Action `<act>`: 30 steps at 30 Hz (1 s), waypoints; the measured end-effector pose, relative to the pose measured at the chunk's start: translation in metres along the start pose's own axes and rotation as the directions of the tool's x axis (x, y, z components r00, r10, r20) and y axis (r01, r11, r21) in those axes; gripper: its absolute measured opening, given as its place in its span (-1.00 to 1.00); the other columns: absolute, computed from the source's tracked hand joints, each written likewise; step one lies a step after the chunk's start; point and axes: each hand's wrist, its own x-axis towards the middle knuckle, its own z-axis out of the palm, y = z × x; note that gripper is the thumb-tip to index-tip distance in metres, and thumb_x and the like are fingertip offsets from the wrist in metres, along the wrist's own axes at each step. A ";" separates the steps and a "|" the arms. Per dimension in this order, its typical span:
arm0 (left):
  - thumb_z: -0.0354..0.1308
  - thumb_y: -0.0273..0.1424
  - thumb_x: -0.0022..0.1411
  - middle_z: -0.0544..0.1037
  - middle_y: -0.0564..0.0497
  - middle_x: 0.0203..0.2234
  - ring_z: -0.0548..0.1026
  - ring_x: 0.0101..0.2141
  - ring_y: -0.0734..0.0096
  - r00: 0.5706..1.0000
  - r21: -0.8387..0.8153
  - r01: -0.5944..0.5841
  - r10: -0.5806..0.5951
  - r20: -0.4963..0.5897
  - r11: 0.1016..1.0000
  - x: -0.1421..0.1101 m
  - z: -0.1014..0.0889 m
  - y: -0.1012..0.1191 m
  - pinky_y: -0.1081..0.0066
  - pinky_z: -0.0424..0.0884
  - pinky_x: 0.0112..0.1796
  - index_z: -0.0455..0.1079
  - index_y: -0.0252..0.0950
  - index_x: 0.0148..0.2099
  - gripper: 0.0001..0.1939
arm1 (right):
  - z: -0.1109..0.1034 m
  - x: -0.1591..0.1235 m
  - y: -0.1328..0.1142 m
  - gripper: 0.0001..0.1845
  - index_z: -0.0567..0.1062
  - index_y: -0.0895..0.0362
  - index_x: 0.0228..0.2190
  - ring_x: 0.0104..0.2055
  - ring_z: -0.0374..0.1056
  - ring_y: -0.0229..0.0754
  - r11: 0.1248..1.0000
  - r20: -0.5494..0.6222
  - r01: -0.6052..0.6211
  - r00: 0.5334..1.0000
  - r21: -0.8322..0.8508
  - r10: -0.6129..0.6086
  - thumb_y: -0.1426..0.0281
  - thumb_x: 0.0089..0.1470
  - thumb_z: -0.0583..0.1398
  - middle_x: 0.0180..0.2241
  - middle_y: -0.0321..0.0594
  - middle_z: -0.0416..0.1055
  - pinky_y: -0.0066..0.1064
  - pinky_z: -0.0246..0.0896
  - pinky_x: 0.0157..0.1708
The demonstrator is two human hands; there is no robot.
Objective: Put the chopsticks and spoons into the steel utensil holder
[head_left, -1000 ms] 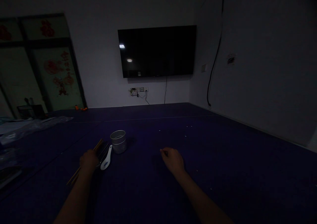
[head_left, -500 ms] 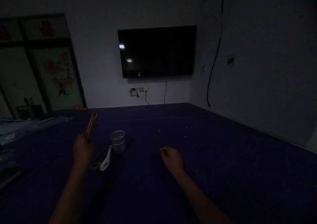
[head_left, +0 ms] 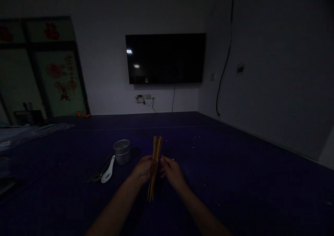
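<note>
A bundle of several wooden chopsticks (head_left: 151, 187) stands tilted in front of me, held about its middle by my left hand (head_left: 143, 169). Close by on the right is my right hand (head_left: 172, 172), its fingers apart and partly bent toward the bundle; whether the fingertips touch it is hard to see. To the left stands a silver metal cup (head_left: 122, 156), upright. Beside the cup lies a white spoon (head_left: 108, 173) with a blue mark in its bowl. Left of the spoon is a dark metal utensil (head_left: 97, 176), too dim to name.
Dark blue matting (head_left: 235, 187) spreads out under everything, with small white bits scattered on it. Clear plastic sheeting (head_left: 39, 133) lies at the left. A wall-mounted television (head_left: 167, 58) and a hanging black cable (head_left: 224, 69) are at the back.
My left hand has brought the chopsticks from the left to the middle. My right hand has moved slightly left, and its closed fingers have loosened beside the bundle.
</note>
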 end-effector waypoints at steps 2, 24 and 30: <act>0.30 -0.41 -0.14 0.44 0.03 -0.62 0.41 -0.59 0.47 0.998 -0.117 0.018 -0.024 -0.052 0.993 0.002 0.002 -0.016 0.45 0.32 -0.51 0.37 -0.36 -0.39 -0.78 | 0.004 -0.002 0.005 -0.43 0.49 0.23 -0.10 -0.50 0.36 -0.24 1.000 0.016 0.015 1.000 0.004 -0.015 0.07 0.01 0.09 -0.37 -0.13 0.49 -0.47 0.26 -0.63; 0.24 -0.31 -0.14 0.51 -0.02 -0.65 0.45 -0.60 0.40 0.967 -0.041 -0.015 0.004 -0.256 0.999 -0.009 0.013 -0.040 0.47 0.30 -0.55 0.47 -0.41 -0.45 -0.77 | 0.000 -0.004 0.015 -0.64 0.59 0.17 -0.28 -0.47 0.41 -0.14 0.976 0.049 -0.077 0.995 -0.203 0.088 0.36 -0.06 0.08 -0.46 -0.20 0.55 -0.41 0.25 -0.51; 0.24 -0.28 -0.15 0.53 -0.04 -0.60 0.46 -0.56 0.38 0.965 0.018 -0.049 0.051 -0.256 0.999 -0.010 0.013 -0.040 0.46 0.30 -0.51 0.49 -0.41 -0.41 -0.73 | 0.000 -0.003 0.016 -0.67 0.60 0.16 -0.30 -0.36 0.45 -0.09 0.974 0.039 -0.038 0.998 -0.225 0.048 0.37 -0.09 0.11 -0.37 -0.16 0.56 -0.36 0.31 -0.41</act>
